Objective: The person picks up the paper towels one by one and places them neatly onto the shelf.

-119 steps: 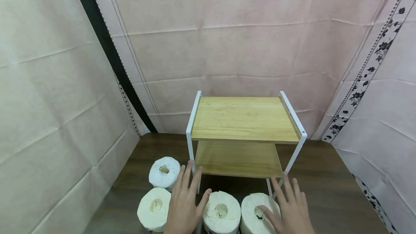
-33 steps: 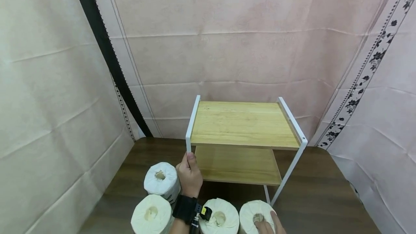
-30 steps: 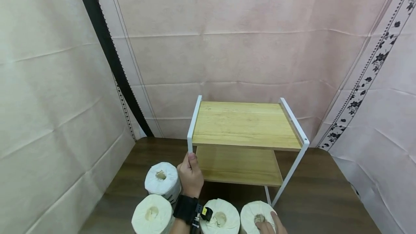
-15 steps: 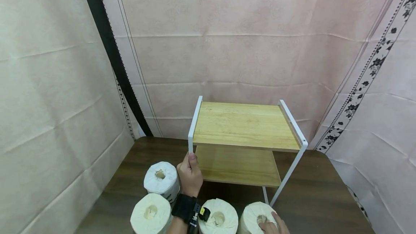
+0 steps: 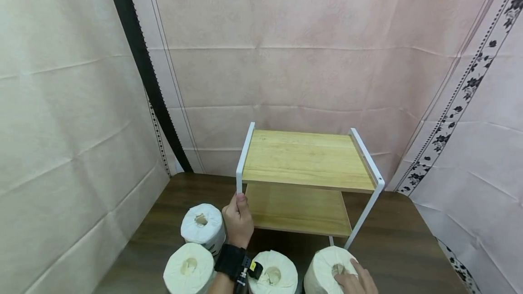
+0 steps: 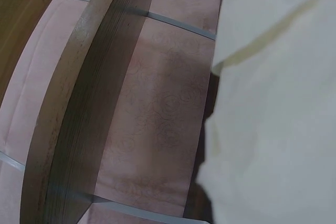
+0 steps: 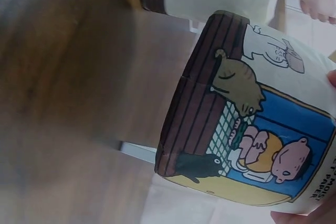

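Observation:
My left hand (image 5: 239,221) grips the left front post of a two-tier shelf (image 5: 310,160) with wooden boards and a white metal frame. In the head view, my right hand (image 5: 357,278) holds the rightmost toilet paper roll (image 5: 324,269) from above, a digit at its core hole. This roll leans, and the right wrist view shows its cartoon-printed wrapper (image 7: 252,129). Beside it stands another toilet paper roll (image 5: 282,280), partly behind my left wrist's strap and camera. The left wrist view holds the shelf boards (image 6: 58,98) and a blurred white roll close up, without my fingers.
Two more toilet paper rolls, one farther back (image 5: 203,228) and one nearer (image 5: 189,269), stand left of my left forearm. Everything rests on a dark wooden table (image 5: 404,244). Cloth curtains (image 5: 310,58) hang behind and at both sides.
Over the last half second, the right roll rises and tilts in my right hand. My left hand, earlier open over the rolls, has held the shelf post since about a second ago.

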The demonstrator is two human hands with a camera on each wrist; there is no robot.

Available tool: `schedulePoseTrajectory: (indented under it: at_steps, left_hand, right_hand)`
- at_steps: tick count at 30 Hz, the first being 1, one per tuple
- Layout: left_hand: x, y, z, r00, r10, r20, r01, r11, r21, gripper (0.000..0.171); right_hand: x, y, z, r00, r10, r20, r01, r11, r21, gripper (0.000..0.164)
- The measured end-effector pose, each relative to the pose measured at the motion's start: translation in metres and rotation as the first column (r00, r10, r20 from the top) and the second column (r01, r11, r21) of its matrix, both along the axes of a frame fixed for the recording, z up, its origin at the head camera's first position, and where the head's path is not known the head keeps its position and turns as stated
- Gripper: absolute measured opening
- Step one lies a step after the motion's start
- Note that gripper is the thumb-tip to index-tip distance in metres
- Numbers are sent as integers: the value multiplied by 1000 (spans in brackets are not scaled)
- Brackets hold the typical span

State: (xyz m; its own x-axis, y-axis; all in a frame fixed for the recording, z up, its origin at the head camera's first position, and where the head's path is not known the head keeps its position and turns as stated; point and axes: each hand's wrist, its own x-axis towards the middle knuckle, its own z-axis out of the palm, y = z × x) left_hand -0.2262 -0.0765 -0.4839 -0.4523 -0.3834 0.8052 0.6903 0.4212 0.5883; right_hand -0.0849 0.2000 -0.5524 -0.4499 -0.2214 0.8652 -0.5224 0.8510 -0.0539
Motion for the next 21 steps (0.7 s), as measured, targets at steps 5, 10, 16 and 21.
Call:
schedulePoseTrajectory:
  at_steps: [5, 10, 16, 21]
  left_hand:
    - [-1, -1, -1, 1000, -1, 2, 1, 1000, -7, 46]
    - [-1, -2, -3, 1000, 19, -1, -19, 1000, -7, 49]
    - [-1, -2, -4, 1000, 22, 2, -22, 1000, -1, 49]
    - [-1, -2, -5, 1000, 12, -2, -12, 1000, 0, 49]
  right_hand:
    - [-5, -2, 12, 996, -16, -89, 12, 999, -44, 74]
    - [-7, 1, 26, 989, -15, -144, 6, 998, -58, 71]
    - [-10, 8, 42, 978, 55, -199, -61, 998, -24, 65]
    - [-5, 11, 56, 989, 8, -145, -12, 1000, -25, 64]
